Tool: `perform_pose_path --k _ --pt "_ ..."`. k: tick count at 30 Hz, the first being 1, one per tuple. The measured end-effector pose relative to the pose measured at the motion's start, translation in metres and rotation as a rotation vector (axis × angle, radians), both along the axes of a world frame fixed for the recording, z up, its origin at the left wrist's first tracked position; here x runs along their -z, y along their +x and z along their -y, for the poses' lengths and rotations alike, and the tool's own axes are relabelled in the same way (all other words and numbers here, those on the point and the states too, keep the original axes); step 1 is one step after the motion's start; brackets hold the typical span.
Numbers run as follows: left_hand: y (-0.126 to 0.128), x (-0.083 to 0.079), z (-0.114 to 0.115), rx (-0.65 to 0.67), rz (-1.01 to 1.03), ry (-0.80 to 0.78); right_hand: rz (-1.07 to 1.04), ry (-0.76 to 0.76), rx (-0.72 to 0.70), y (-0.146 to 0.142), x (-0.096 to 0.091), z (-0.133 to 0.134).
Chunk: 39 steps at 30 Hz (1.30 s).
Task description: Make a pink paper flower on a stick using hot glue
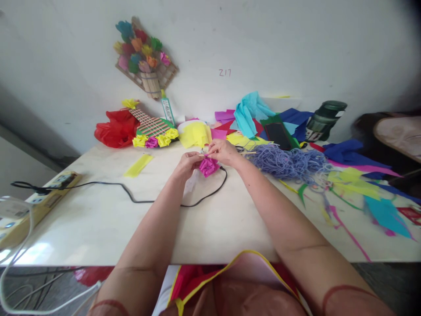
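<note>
A magenta crepe-paper flower (208,166) hangs between my two hands over the middle of the table. My left hand (190,165) is closed, its fingertips pinching the flower's upper left side. From above, my right hand (223,152) pinches at the flower's top with thumb and finger. A thin wooden stick (250,152) pokes out to the right from behind my right hand; its other end seems to lie near my fingertips. The exact contact between fingers, stick and paper is partly hidden.
A black cord (138,201) runs under my hands from a power strip (62,188). On the right lie a tangled purple yarn heap (286,161), paper scraps (386,215), a phone (279,135) and a dark bottle (325,120). Behind stands a flower-trimmed guitar craft (153,126).
</note>
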<state>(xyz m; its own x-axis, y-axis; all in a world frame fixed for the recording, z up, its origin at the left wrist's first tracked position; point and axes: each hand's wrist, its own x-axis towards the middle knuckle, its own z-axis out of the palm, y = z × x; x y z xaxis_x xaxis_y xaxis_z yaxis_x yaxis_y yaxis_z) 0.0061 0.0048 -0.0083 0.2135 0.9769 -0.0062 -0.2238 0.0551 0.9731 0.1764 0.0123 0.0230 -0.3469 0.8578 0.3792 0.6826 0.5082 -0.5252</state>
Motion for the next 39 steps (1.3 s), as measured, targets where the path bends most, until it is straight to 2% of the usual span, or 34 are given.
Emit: perform_pose_path --k 17,24,30,39 --pt "0.002 -0.003 0.002 0.005 -0.068 0.028 -0.111 -0.004 -0.011 -0.002 0.006 -0.006" --pt "-0.001 -0.001 0.001 0.027 -0.069 0.053 -0.192 -0.039 -0.082 0.002 0.01 -0.009" --pt "-0.001 -0.003 0.002 0.048 -0.078 0.059 -0.229 -0.099 -0.253 0.011 0.005 -0.006" --pt "-0.003 -0.003 0.001 0.059 -0.091 0.068 -0.153 -0.11 -0.304 0.015 0.003 -0.008"
